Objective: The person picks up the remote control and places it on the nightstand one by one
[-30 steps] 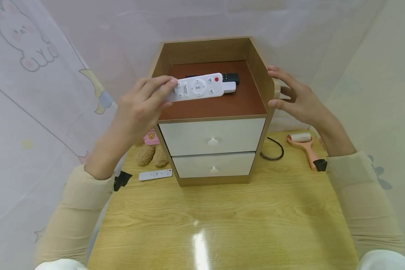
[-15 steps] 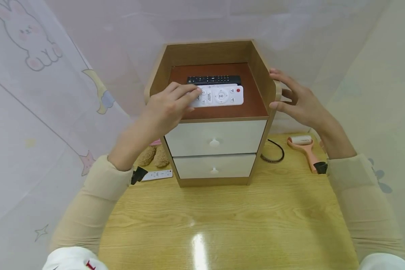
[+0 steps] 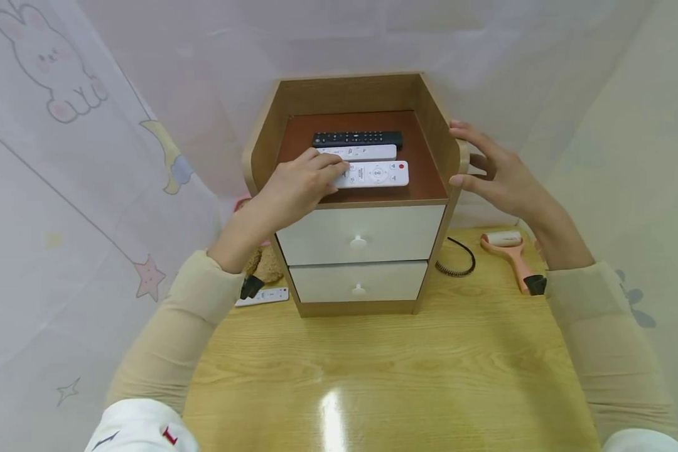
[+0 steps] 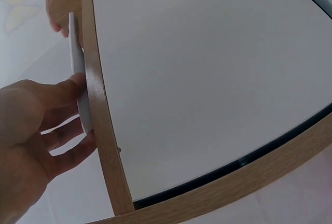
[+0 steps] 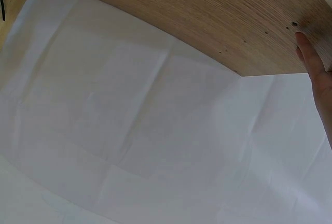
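Note:
In the head view my left hand (image 3: 302, 185) pinches the near end of a white remote control (image 3: 380, 174), held low over the brown top of the small drawer cabinet (image 3: 316, 238). The left wrist view has this remote (image 4: 78, 58) edge-on along the wooden front rim, thumb on one face and fingers on the other. Behind it, side by side on the top, lie another white remote (image 3: 373, 152) and a black remote (image 3: 361, 139). My right hand (image 3: 505, 169) grips the raised right side panel (image 3: 436, 138), with a finger against its outer face (image 5: 280, 32).
A third white remote (image 3: 268, 295) lies on the wooden table (image 3: 328, 358) left of the cabinet, near a fuzzy brown item (image 3: 269, 265). To the right are a black toothed hair band (image 3: 457, 271) and an orange-handled lint roller (image 3: 514, 248). Curtains (image 3: 147, 150) surround the table.
My left hand has carried the white remote rightward and down toward the front of the cabinet top, uncovering the black and white remotes behind. My right hand stays on the panel.

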Motion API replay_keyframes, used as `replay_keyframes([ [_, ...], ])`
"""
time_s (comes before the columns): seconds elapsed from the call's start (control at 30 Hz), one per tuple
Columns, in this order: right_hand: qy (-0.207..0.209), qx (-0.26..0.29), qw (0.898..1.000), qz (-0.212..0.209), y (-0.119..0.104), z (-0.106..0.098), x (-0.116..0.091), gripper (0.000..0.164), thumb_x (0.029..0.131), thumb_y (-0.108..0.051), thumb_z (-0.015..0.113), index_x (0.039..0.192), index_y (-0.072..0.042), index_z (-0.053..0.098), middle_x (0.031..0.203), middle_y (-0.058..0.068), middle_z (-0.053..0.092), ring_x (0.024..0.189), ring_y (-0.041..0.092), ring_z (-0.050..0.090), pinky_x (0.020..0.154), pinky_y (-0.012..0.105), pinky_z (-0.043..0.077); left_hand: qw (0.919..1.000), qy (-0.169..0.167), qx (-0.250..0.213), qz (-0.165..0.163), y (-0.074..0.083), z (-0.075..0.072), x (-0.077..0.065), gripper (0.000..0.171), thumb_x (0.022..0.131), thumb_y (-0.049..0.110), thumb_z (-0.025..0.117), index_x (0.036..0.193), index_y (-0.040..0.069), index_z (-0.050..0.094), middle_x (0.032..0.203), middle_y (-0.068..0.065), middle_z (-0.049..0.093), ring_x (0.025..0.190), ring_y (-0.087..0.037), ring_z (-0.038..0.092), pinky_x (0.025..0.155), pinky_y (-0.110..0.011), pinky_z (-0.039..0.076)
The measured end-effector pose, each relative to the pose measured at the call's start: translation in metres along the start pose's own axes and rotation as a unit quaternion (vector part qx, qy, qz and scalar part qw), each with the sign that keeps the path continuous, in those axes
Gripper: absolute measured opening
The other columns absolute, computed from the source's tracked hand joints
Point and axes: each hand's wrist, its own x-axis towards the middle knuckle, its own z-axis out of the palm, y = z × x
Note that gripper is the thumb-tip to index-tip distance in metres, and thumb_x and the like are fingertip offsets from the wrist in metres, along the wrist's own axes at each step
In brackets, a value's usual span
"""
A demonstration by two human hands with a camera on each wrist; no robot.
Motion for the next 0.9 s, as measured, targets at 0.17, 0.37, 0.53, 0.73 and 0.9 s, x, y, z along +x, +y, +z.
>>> replay_keyframes([
  [0.17, -0.002, 0.003, 1.0, 0.003, 0.001, 0.001, 0.0, 0.071, 0.086, 0.015, 0.061, 0.148, -0.003, 0.032, 0.158, 0.01, 0.024, 0.141, 0.019, 0.03, 0.103, 0.021, 0.038, 0.9995, -0.024, -0.007, -0.019, -0.005, 0.005, 0.002, 0.037, 0.093, 0.012, 0.065, 0.129, 0.005, 0.06, 0.128, -0.009, 0.06, 0.116, -0.028, 0.052, 0.075, -0.046, 0.055],
  [0.37, -0.002, -0.002, 1.0, 0.002, 0.002, 0.0, 0.001, 0.071, 0.086, 0.015, 0.061, 0.148, -0.003, 0.033, 0.158, 0.009, 0.024, 0.141, 0.019, 0.031, 0.103, 0.022, 0.038, 0.9987, -0.034, -0.016, -0.034, -0.009, 0.009, 0.005, 0.036, 0.094, 0.012, 0.063, 0.129, 0.006, 0.06, 0.129, -0.008, 0.06, 0.117, -0.028, 0.052, 0.074, -0.048, 0.055],
  [0.53, -0.003, -0.006, 1.0, -0.002, 0.001, -0.001, 0.001, 0.071, 0.086, 0.014, 0.062, 0.148, -0.003, 0.033, 0.157, 0.01, 0.024, 0.141, 0.019, 0.03, 0.104, 0.023, 0.038, 0.9986, -0.033, -0.018, -0.037, -0.009, 0.012, 0.009, 0.035, 0.095, 0.012, 0.062, 0.129, 0.006, 0.061, 0.129, -0.008, 0.061, 0.117, -0.027, 0.052, 0.075, -0.047, 0.054],
  [0.73, -0.002, -0.011, 1.0, 0.001, -0.001, -0.001, 0.0, 0.071, 0.086, 0.014, 0.062, 0.148, -0.003, 0.033, 0.157, 0.01, 0.025, 0.141, 0.019, 0.03, 0.105, 0.025, 0.037, 0.9978, -0.043, -0.002, -0.051, -0.011, 0.016, 0.013, 0.034, 0.095, 0.012, 0.06, 0.129, 0.007, 0.061, 0.13, -0.007, 0.06, 0.117, -0.028, 0.052, 0.077, -0.045, 0.054],
  [0.9, -0.003, -0.012, 1.0, 0.005, -0.001, -0.001, 0.0, 0.071, 0.086, 0.013, 0.062, 0.148, -0.004, 0.033, 0.157, 0.009, 0.025, 0.141, 0.017, 0.03, 0.106, 0.027, 0.037, 0.9969, -0.05, 0.001, -0.062, -0.012, 0.018, 0.015, 0.034, 0.096, 0.012, 0.059, 0.13, 0.007, 0.06, 0.131, -0.007, 0.06, 0.118, -0.027, 0.052, 0.079, -0.045, 0.054],
])
